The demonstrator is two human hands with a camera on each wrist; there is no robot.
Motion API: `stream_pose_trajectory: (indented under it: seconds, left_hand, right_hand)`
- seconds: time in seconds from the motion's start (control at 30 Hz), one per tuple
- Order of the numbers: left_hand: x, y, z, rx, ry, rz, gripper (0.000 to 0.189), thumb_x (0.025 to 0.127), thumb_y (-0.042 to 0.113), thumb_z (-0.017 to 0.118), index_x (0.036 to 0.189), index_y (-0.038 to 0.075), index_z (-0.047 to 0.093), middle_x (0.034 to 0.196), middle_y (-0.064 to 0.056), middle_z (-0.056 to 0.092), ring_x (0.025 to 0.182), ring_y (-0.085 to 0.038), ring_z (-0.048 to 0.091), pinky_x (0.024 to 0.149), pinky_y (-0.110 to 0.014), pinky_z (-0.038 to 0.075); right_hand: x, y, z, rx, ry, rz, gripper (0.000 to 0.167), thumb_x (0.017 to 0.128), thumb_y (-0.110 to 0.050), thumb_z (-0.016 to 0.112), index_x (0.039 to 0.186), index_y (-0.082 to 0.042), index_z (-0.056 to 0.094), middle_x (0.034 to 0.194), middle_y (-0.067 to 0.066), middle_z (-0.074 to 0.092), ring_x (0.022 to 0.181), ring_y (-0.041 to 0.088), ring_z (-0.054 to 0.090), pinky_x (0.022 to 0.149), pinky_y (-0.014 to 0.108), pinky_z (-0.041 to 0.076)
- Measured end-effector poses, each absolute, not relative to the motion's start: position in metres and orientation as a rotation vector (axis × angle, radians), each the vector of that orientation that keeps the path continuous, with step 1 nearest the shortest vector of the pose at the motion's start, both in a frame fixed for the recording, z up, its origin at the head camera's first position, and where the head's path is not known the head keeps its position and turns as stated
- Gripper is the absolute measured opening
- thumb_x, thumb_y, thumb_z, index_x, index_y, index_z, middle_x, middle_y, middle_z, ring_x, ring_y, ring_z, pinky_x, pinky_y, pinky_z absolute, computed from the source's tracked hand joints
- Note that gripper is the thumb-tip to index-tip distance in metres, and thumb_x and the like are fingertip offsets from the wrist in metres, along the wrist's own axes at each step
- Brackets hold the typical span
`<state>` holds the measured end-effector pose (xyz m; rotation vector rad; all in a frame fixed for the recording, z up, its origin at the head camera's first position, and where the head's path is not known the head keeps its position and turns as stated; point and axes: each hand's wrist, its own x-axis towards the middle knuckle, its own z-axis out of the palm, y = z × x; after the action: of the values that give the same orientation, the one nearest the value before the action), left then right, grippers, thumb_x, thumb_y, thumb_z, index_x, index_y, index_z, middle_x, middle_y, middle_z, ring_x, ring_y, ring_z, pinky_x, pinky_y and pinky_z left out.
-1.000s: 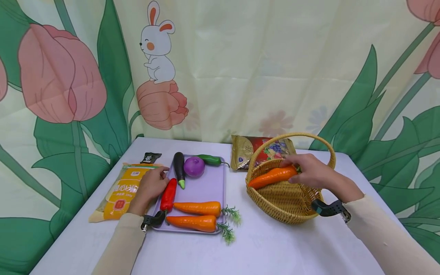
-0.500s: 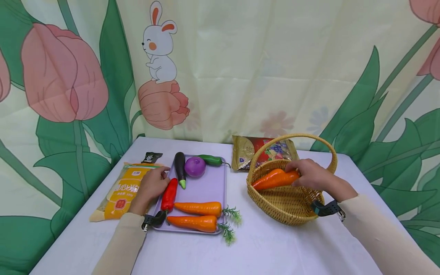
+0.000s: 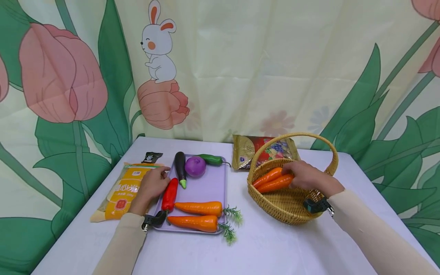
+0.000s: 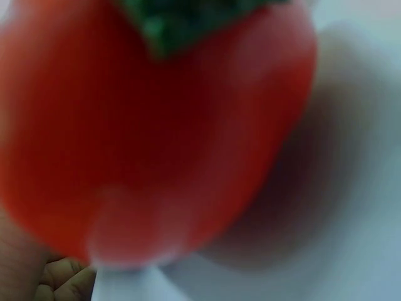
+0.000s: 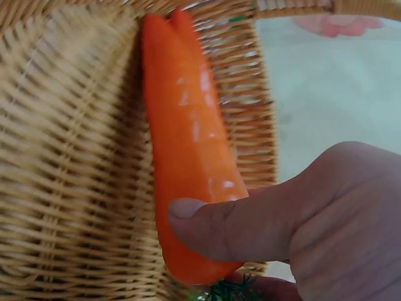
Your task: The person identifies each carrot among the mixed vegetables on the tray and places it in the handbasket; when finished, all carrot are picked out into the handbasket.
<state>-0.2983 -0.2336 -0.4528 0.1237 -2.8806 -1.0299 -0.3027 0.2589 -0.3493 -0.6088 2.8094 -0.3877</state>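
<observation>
In the head view my right hand (image 3: 300,176) reaches into a wicker basket (image 3: 285,214) and holds a carrot (image 3: 276,184) by its thick end. Another carrot (image 3: 268,176) lies alongside it in the basket. The right wrist view shows my thumb (image 5: 213,229) pressed on the near carrot (image 5: 188,132), tip against the woven wall; my other fingers are mostly hidden. My left hand (image 3: 151,187) rests between a yellow food bag (image 3: 127,191) and a lilac tray's (image 3: 206,187) left edge, beside a red pepper (image 3: 169,194). That pepper (image 4: 156,144) fills the left wrist view, blurred.
On the tray lie an eggplant (image 3: 180,168), a purple onion (image 3: 195,166), a green pepper (image 3: 210,159) and two carrots (image 3: 197,223) with leafy tops over the rim. Behind the basket is a red-gold package (image 3: 245,152). A small black packet (image 3: 152,157) lies at back left.
My right hand has moved slightly left and down with the carrot, which now lies lower in the basket. A second carrot shows next to it. The left hand has stayed still.
</observation>
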Motion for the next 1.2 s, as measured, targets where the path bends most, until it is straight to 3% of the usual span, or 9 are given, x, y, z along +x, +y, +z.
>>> stream_pose_trajectory:
  seconds: [0.27, 0.63, 0.93, 1.2]
  left_hand:
    - [-0.296, -0.237, -0.456, 0.161, -2.867, -1.082, 0.048, 0.092, 0.013, 0.062, 0.139, 0.004, 0.059, 0.095, -0.011, 0.061, 0.080, -0.025, 0.056, 0.064, -0.030, 0.048]
    - [-0.294, -0.243, -0.449, 0.054, -2.884, -1.165, 0.046, 0.092, 0.008, 0.059, 0.137, 0.002, 0.061, 0.103, -0.013, 0.063, 0.090, -0.026, 0.056, 0.073, -0.030, 0.051]
    - [-0.290, -0.260, -0.447, -0.156, -2.910, -1.347, 0.047, 0.093, 0.006, 0.058, 0.140, 0.004, 0.059, 0.119, -0.014, 0.065, 0.101, -0.027, 0.058, 0.083, -0.031, 0.054]
    - [-0.287, -0.260, -0.449, -0.181, -2.874, -1.261, 0.044, 0.091, 0.001, 0.060, 0.135, 0.003, 0.063, 0.109, -0.012, 0.066, 0.095, -0.025, 0.058, 0.083, -0.033, 0.054]
  right_hand:
    - [-0.309, 0.257, -0.359, -0.583, 2.805, -0.322, 0.030, 0.076, -0.004, 0.078, 0.103, -0.005, 0.066, 0.090, 0.004, 0.062, 0.079, 0.023, 0.054, 0.074, 0.037, 0.049]
    - [-0.310, 0.256, -0.360, -0.461, 2.821, -0.233, 0.034, 0.080, -0.014, 0.083, 0.108, -0.004, 0.065, 0.087, 0.005, 0.059, 0.078, 0.024, 0.053, 0.070, 0.039, 0.045]
    - [-0.309, 0.256, -0.363, -0.425, 2.819, -0.208, 0.040, 0.080, -0.018, 0.084, 0.112, -0.004, 0.065, 0.092, 0.006, 0.060, 0.079, 0.026, 0.054, 0.070, 0.042, 0.046]
    - [-0.311, 0.255, -0.363, -0.427, 2.824, -0.182, 0.038, 0.080, -0.018, 0.085, 0.111, -0.005, 0.067, 0.091, 0.006, 0.060, 0.079, 0.026, 0.054, 0.070, 0.042, 0.045]
